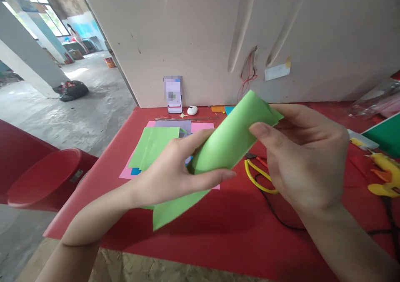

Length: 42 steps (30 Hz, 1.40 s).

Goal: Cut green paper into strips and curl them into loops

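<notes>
A light green sheet of paper (229,138), curled over into a loose roll, is held in the air above the table by both hands. My left hand (175,165) wraps round its lower left part, thumb along the near side and fingers hidden behind. With thumb and fingers, my right hand (306,157) pinches the upper right corner. A tail of the green paper hangs below my left palm. Behind my left hand lie green sheets (156,146) on top of pink and purple sheets (200,126). Yellow-handled pliers or scissors (258,180) rest beneath my right hand.
On the red table (218,236), a phone (173,94) leans on the back panel beside a white rounded object (192,110). A yellow glue gun (387,169) with a black cord lies at right. Plastic bags stand behind it. A red bin (46,178) is at left.
</notes>
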### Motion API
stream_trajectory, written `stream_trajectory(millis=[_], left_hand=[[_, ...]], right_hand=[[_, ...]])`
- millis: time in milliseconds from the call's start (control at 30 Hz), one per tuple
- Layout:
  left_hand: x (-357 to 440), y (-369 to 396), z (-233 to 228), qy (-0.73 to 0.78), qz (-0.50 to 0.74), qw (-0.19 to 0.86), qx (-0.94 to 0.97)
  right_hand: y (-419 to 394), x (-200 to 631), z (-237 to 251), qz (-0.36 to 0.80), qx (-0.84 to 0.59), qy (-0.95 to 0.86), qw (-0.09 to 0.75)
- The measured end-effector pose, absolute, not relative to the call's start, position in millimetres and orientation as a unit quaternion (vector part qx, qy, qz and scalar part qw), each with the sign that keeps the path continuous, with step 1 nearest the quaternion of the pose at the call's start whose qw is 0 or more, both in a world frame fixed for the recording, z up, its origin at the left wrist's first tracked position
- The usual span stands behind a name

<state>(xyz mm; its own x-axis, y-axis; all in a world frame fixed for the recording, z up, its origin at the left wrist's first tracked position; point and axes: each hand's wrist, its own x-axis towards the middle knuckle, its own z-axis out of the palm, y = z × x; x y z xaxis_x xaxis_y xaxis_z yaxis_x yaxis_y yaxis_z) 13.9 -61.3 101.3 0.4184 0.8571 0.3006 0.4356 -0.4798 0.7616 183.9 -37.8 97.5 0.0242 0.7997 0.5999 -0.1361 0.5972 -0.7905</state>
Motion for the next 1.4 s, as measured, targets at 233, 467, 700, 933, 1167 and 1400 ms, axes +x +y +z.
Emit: stream_trajectory(millis=[233,467,700,933,1167,1400], left_hand=[[20.7,-49.0,94.9,0.402,0.373,0.473,0.689],[18.6,-52.0,100.5,0.379,0.405,0.512,0.655],[18.4,-55.4,103.0,0.338,0.422,0.531,0.653],[18.5,-55.1,105.0,0.345,0.418,0.518,0.662],[18.3,-53.6,103.9,0.344,0.417,0.51,0.669],[17.6,-53.1,101.4,0.341,0.422,0.509,0.669]], right_hand=[[-37.1,182.4,93.1,0.303,-0.401,-0.624,0.599],[-39.3,182.2,96.2,0.325,-0.355,-0.667,0.569],[-44.9,181.3,99.5,0.313,-0.339,-0.683,0.566],[-45.3,182.5,99.2,0.296,-0.355,-0.679,0.57],[-45.0,183.0,99.5,0.287,-0.37,-0.681,0.563],[-43.8,184.4,98.1,0.29,-0.38,-0.679,0.557]])
